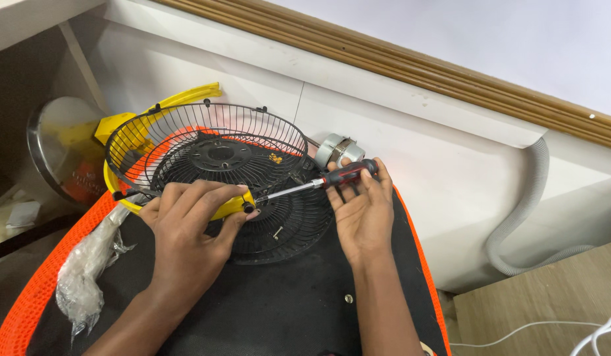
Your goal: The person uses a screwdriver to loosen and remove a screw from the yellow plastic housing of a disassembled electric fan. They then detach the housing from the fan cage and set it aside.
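Observation:
A black wire fan grille (206,142) with a yellow rim (230,206) rests tilted over a second black grille (289,221) on a black surface. My left hand (187,224) presses down on the yellow rim at its front edge. My right hand (361,207) holds a screwdriver (319,181) with a red and black handle. Its metal shaft points left, and the tip meets a small black fastener on the yellow rim beside my left thumb. A loose screw (278,231) lies on the lower grille.
An orange mesh edge (35,290) rings the black surface (272,310). A crumpled clear plastic bag (88,264) lies at left. A grey fan motor (338,150) sits behind the grilles by the white wall. A grey corrugated hose (523,217) runs at right. A round metal disc (58,148) stands at far left.

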